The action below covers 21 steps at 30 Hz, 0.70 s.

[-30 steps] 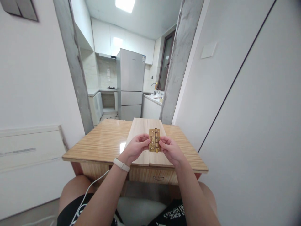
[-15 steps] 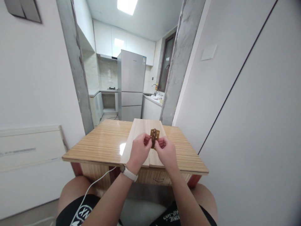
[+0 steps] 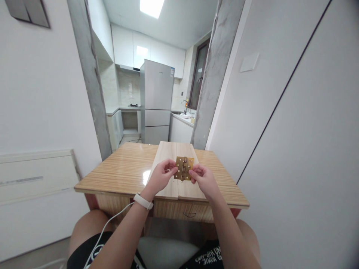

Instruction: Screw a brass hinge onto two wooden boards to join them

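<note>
A brass-coloured butt hinge is held up above two pale wooden boards, its leaves spread apart and their screw holes showing. My left hand pinches the left leaf between thumb and fingers. The right leaf is gripped the same way by my right hand. The boards lie side by side on the table, with a narrow seam between them running away from me. A white watch strap circles my left wrist.
The wood-grain table has a drawer with a metal handle at its front. A white cable hangs near my left leg. A white wall stands close on the right; a refrigerator is beyond the table.
The hinge has opened from partly folded to nearly flat. My hands have moved apart, each keeping hold of one leaf.
</note>
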Available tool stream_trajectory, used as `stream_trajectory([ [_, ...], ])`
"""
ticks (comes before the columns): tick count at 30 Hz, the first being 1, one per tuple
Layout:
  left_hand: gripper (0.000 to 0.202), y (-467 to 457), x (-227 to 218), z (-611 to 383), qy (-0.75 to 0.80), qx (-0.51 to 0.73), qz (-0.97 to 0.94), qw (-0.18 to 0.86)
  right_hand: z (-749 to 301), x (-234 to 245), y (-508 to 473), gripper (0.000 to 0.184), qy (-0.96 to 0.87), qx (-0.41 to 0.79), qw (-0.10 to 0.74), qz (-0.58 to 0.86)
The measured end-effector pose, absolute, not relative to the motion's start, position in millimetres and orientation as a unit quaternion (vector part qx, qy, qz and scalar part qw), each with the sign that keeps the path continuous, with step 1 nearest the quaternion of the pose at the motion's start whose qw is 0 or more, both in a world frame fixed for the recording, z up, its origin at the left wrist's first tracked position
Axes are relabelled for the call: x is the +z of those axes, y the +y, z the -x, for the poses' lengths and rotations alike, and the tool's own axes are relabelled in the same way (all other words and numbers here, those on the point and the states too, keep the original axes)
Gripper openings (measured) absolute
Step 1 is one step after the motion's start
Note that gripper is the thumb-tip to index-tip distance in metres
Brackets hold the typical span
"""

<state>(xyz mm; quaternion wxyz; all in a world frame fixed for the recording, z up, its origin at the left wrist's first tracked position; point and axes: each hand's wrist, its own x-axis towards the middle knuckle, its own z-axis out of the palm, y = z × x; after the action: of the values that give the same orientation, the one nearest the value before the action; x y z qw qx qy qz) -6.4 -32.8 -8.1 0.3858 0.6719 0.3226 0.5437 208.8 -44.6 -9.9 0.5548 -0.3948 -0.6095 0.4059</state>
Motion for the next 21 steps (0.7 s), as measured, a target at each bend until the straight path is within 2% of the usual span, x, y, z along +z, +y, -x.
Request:
stream_trajectory([
  [2,0.012,-35,-8,5,0.342,0.554,-0.716,0.252,-207,-9,-46,0.023,-0.648,0.312,0.568,0.400],
  [5,0.016,-39,-11,8,0.315,0.557,-0.759,0.119,-207,-8,-49,0.012,-0.717,0.120,0.573,0.379],
  [9,0.024,-45,-14,18,0.264,0.516,-0.813,0.055,-216,-9,-55,0.026,-0.785,-0.056,0.523,0.327],
  [13,0.023,-51,-1,24,0.242,0.448,-0.859,0.054,-228,-5,-60,0.035,-0.833,-0.119,0.457,0.287],
  [16,0.022,-54,14,25,0.225,0.410,-0.883,0.040,-236,2,-61,0.035,-0.852,-0.135,0.427,0.272],
  [19,0.023,-53,17,24,0.225,0.421,-0.878,-0.019,-239,2,-59,0.032,-0.834,-0.162,0.451,0.274],
  [21,0.022,-52,10,20,0.231,0.475,-0.846,-0.066,-234,-3,-58,0.030,-0.804,-0.178,0.494,0.279],
])
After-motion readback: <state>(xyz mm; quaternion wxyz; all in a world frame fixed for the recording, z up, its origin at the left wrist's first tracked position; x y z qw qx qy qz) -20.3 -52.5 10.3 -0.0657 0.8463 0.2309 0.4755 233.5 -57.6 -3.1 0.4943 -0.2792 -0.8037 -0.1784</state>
